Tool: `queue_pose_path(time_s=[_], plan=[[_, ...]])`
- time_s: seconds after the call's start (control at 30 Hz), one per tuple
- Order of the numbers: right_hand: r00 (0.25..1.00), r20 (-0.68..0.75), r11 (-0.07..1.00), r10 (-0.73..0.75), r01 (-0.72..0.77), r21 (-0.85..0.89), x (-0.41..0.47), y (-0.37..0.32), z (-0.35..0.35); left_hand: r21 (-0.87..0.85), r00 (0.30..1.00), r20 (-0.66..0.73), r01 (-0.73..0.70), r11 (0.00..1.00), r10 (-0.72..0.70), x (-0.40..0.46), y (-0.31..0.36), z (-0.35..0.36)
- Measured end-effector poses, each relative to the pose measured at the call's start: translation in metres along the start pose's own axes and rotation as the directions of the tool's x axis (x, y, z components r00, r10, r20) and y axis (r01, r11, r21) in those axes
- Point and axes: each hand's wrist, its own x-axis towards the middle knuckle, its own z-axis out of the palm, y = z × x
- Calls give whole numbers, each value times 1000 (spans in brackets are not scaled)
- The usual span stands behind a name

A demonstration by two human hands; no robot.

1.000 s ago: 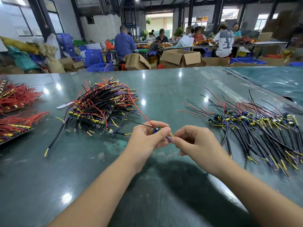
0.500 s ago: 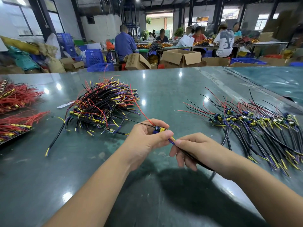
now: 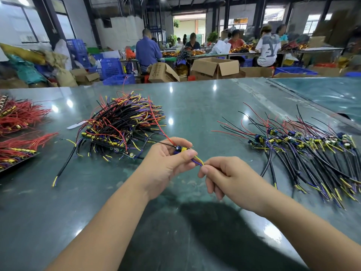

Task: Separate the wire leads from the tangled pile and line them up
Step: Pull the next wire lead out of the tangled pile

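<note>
Pinching wire lead (image 3: pixel 197 161), hands (image 3: pixel 166 163) mid-table (image 3: pixel 195 106)

One wide-angle head camera looks forward and down from close above the hands (image 3: pixel 197 173), across the worktop (image 3: pixel 195 106) toward the workshop beyond. Edges bow with the lens. No second view.

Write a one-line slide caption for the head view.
Left hand and right hand hold one wire lead between tangled pile and lined-up row.
</note>
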Motion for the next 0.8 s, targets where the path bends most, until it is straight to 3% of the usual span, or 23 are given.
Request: queue_pose_path(time_s=[0.1,0.2,0.27,0.53,0.7,0.8], plan=[[995,-78,997,-67,64,-35,2,0,5,-20,999,-35,-30,999,30,1,3,0],[997,-35,996,-67,65,-56,2,0,2,9,990,-105,-89,996,89,3,7,-2],[999,0,990,-48,47,-136,0,1,-5,28,979,-162,-118,993,121,4,10,-6],[989,-82,867,-121,65,-495,0,1,-12,83,957,-220,-176,981,190,6,8,-10],[985,27,833,-171,159,-530,-3,1,-17,64,951,-243,-179,982,189,7,8,-12],[974,-14,829,-224,183,-528,-1,2,-19,37,946,-253,-199,979,202,6,10,-13]])
